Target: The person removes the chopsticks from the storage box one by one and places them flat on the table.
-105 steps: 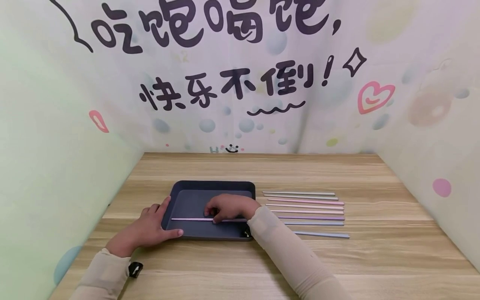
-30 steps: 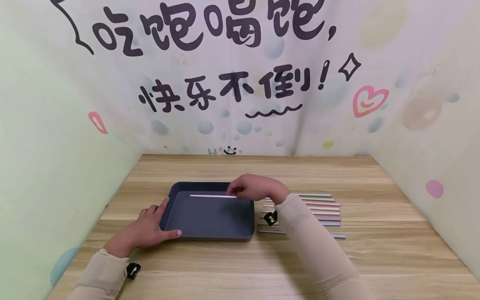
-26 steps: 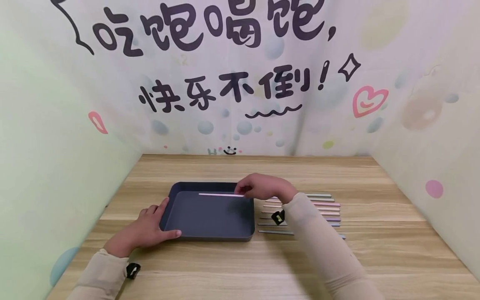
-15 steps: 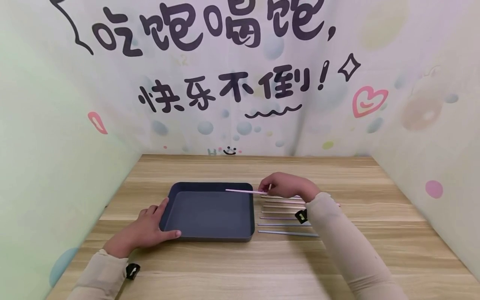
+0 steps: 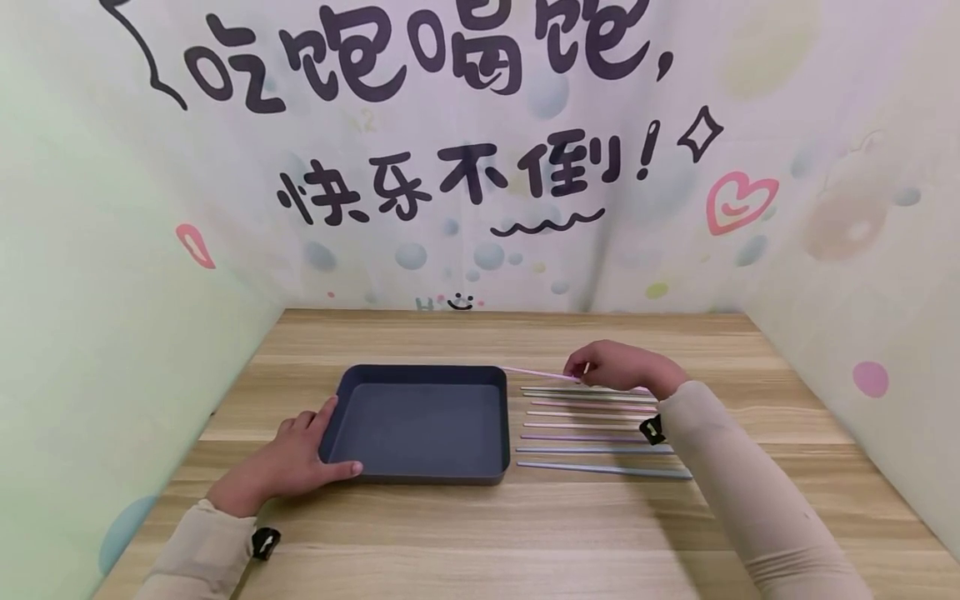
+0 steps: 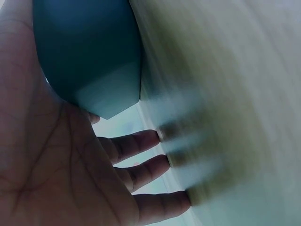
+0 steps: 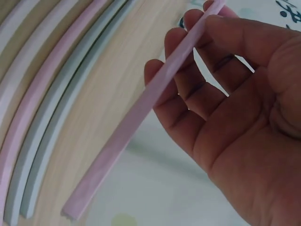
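My right hand (image 5: 611, 365) pinches a pale pink-purple chopstick (image 5: 536, 373) between thumb and fingers, behind a row of other chopsticks. In the right wrist view, the held chopstick (image 7: 136, 110) runs across the fingers, its thick end pointing down-left. A dark grey-blue rectangular tray (image 5: 420, 425) lies flat left of the row, with nothing in it. My left hand (image 5: 300, 458) rests against the tray's left side, thumb at the front edge. In the left wrist view, the fingertips reach the table beside the tray's corner (image 6: 89, 52).
Several chopsticks lie side by side on the wooden table (image 5: 465, 533), right of the tray: greenish ones at the back, then pink, pale and purple, with a blue chopstick (image 5: 600, 469) nearest the front. A printed cloth (image 5: 480, 167) hangs behind the table.
My right hand has carried the pink-purple chopstick out of the tray, rightward over its right rim, to behind the row. My left hand has stayed at the tray's left side.
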The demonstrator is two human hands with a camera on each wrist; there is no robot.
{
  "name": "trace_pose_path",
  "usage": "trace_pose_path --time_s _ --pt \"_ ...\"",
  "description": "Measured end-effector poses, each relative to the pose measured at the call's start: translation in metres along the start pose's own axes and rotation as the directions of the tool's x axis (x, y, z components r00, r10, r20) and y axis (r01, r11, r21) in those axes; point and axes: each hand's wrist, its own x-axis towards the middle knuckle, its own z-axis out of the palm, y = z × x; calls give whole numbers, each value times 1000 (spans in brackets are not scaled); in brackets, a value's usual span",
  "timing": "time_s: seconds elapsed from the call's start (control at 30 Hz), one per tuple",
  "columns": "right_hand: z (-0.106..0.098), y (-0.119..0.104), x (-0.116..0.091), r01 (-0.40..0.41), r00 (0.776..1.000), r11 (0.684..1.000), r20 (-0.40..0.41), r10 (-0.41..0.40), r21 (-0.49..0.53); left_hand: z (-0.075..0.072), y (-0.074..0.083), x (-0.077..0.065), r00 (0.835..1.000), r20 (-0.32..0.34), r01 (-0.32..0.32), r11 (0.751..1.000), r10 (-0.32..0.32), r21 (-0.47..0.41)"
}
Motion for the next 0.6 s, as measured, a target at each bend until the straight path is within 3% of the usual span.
trace_pose_path --time_s 0.6 --pt "5 44 5 -70 998 997 6 70 -15 1 -1 1 1000 -2 8 1000 -8 2"
